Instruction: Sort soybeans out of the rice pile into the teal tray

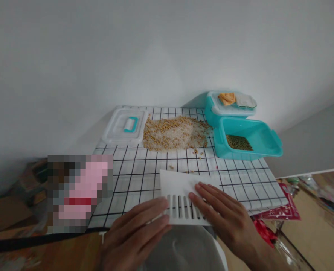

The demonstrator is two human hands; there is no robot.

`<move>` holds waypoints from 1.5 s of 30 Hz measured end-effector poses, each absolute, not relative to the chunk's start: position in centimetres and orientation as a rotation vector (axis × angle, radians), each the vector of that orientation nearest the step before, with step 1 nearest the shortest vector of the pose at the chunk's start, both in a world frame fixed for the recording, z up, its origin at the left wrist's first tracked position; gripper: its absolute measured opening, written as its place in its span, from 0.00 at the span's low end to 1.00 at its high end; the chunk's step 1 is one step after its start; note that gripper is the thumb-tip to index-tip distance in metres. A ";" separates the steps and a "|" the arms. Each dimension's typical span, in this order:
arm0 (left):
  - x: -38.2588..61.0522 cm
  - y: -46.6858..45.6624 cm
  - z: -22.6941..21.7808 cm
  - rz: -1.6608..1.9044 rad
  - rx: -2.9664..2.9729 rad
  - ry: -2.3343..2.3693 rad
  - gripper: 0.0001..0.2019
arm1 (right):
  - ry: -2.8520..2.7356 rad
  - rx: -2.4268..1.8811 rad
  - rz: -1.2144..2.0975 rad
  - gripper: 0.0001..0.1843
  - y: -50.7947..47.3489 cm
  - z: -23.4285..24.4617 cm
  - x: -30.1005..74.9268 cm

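Note:
A white slotted plastic scoop (174, 184) lies at the table's front edge, its slotted end above a pale bucket (189, 250). My left hand (138, 227) is closed at the scoop's left edge, with its fingers over the corner; its thumb is hard to make out. My right hand (223, 214) lies with stretched fingers across the scoop's right side, fingertips on its face. Beyond the scoop, a spread of rice mixed with yellow soybeans (178, 133) covers part of the checked tablecloth (127, 165). A few loose beans (195, 151) lie nearer to me.
At the back left lies a clear lid with a teal handle (124, 126). An open teal box (264, 137) at the right holds green beans (238, 143). Behind it stands a lidded teal box (212, 109) with folded cloths (227, 98) on top. The wall (155, 56) borders the table.

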State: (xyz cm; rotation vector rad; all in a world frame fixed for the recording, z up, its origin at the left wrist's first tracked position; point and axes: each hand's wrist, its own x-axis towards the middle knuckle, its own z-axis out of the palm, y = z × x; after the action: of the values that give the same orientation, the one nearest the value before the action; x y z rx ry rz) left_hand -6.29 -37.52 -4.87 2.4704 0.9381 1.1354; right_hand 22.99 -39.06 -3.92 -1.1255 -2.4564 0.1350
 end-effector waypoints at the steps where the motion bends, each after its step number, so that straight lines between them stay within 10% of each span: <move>1: -6.1 -37.0 -5.2 1.184 2.424 0.939 0.25 | -2.407 -1.203 0.102 0.32 -39.1 -3.8 23.4; 45: -9.2 -30.1 -10.9 0.785 2.364 1.561 0.20 | -2.049 -1.921 0.215 0.28 -37.0 -3.1 23.2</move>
State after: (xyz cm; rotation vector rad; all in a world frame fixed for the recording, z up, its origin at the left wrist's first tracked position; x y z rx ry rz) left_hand -9.21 -30.06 -10.91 2.3639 1.5606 0.7854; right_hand 23.18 -36.98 -3.12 -1.9212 -2.0494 0.2146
